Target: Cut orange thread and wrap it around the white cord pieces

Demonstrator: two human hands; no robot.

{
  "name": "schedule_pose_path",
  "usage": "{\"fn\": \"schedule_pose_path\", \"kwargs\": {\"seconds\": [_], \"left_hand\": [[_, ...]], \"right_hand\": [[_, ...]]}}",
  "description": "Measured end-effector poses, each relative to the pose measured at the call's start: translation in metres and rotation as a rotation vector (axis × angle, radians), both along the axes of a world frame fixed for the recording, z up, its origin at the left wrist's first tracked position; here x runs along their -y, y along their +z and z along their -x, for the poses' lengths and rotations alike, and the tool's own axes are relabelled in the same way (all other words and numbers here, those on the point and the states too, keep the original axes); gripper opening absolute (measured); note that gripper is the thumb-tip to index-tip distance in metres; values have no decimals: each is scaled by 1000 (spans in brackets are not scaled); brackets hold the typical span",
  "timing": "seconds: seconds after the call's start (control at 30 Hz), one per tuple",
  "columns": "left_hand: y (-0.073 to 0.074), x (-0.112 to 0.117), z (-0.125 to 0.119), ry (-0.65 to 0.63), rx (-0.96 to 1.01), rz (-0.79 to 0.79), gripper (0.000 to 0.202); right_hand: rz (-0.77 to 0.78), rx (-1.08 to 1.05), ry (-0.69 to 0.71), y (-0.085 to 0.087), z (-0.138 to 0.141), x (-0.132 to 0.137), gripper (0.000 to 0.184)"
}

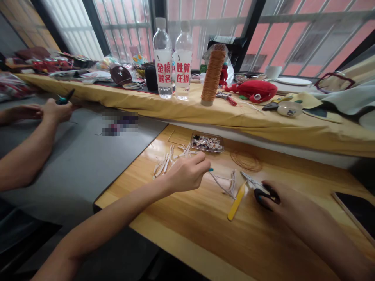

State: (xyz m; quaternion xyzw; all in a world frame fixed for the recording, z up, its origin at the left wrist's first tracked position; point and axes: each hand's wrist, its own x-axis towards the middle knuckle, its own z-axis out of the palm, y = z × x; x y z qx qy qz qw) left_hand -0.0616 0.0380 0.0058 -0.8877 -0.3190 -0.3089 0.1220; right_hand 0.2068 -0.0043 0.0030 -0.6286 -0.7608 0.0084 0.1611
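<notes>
My left hand is closed in a pinch above the wooden table, its fingertips on the end of a white cord that trails down to the right. My right hand grips the black handles of a pair of scissors, whose blades rest low over the table, pointing left. Between the hands lies a yellow pointed tool, beside a short bundle of white cords. More cut white cords are spread behind my left hand. A clear box of beads stands behind them.
A coil of thin orange thread lies behind the scissors, and a phone at the right edge. On the yellow-covered ledge stand two water bottles and a thread spool. At left, a co-worker's hands hold pliers.
</notes>
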Motion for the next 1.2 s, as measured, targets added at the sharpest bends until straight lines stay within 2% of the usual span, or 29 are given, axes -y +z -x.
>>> {"fn": "schedule_pose_path", "kwargs": {"seconds": [0.07,0.13,0.2,0.23,0.33,0.43,0.57,0.8,0.9,1.03,1.1,1.2], "left_hand": [[-1,0,0,-6,-22,-25,22],[-3,0,-1,-12,-53,-32,21],[-7,2,-4,-13,-95,-14,19],[-9,4,-6,-19,-120,3,18],[-18,8,-12,-60,-174,53,15],[-25,12,-17,-105,-174,85,12],[-25,14,-19,-107,-170,97,13],[-26,14,-18,-126,-187,92,14],[-28,14,-19,-131,-142,153,15],[-24,10,-19,-217,-55,393,17],[-21,6,-19,-274,-30,521,19],[-16,2,-18,-258,33,621,24]], "right_hand": [[34,132,45,-2,-5,-2,20],[-40,166,31,2,2,0,24],[-180,53,16,9,19,5,28],[-207,-50,89,12,30,9,30],[-151,-254,242,13,62,19,28],[-66,-334,319,3,82,26,25],[-4,-397,301,-8,87,28,22],[-22,-412,291,-8,85,28,23],[12,-443,269,-7,85,30,23],[130,-553,206,-5,84,29,22],[277,-685,151,-5,83,26,22],[534,-981,40,-9,81,21,23]]}}
